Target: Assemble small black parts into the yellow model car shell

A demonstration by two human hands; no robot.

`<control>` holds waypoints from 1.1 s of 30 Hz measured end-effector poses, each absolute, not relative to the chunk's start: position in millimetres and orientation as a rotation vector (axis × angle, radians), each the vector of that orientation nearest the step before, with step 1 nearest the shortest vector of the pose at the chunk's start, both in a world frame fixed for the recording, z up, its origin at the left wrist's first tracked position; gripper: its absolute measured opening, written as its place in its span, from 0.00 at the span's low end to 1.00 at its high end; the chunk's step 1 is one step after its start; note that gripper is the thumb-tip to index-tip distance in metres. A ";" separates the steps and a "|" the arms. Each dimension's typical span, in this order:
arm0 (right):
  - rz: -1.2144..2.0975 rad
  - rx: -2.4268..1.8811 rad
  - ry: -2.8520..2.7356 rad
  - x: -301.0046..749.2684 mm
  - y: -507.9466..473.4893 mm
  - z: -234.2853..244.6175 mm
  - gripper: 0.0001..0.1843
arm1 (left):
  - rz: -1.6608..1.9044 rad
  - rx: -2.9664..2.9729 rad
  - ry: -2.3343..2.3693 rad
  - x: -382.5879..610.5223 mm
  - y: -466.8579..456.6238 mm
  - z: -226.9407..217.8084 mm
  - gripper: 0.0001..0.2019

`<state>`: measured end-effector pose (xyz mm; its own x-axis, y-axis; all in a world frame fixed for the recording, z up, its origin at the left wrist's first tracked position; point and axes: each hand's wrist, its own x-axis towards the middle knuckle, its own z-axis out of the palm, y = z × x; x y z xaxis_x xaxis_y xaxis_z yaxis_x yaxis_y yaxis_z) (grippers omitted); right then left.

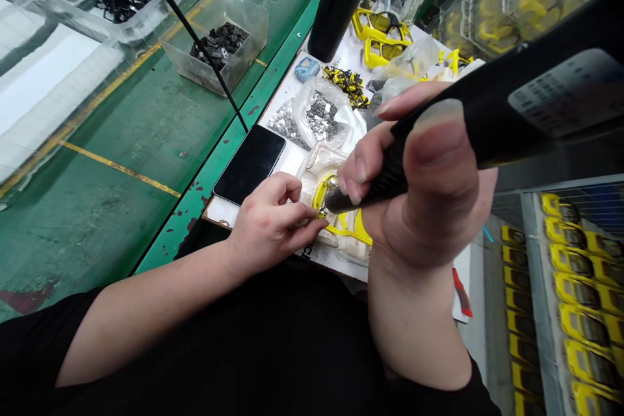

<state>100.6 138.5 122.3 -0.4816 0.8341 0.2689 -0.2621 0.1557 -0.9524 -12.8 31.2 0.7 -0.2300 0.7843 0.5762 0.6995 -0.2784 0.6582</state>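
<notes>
My right hand (429,169) is wrapped around a black electric screwdriver (487,97), which slants down to the left. Its tip meets the left side of a yellow plastic frame (341,231). The frame lies in a whitish moulded holder (327,155) on the table. At that same corner, my left hand (273,218) has thumb and forefinger pinched on the frame's edge, close beside the screwdriver tip. The fingertips and the tool partly hide the spot where they meet.
A dark phone (250,164) lies left of the holder. Behind are a bag of small metal pieces (322,114), black-and-yellow parts (347,83) and yellow goggles (385,51). A red-handled tool (462,296) is at right, near racked yellow frames (580,286). A bin (219,45) stands left.
</notes>
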 end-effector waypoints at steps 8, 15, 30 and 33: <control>1.518 -0.522 -1.633 103.8 154.7 112.4 0.18 | 1.481 1.915 1.762 -15.2 30.5 -1.5 0.06; 1.579 -0.583 -1.602 99.8 144.9 118.3 0.22 | 1.473 1.927 1.749 -16.3 32.0 -4.9 0.06; 1.613 -0.565 -1.546 102.2 138.1 117.3 0.18 | 1.506 1.947 1.705 -16.0 33.8 -6.2 0.06; 1.556 -0.624 -1.548 99.7 137.2 116.8 0.25 | 1.491 1.949 1.720 -16.0 33.1 -5.9 0.05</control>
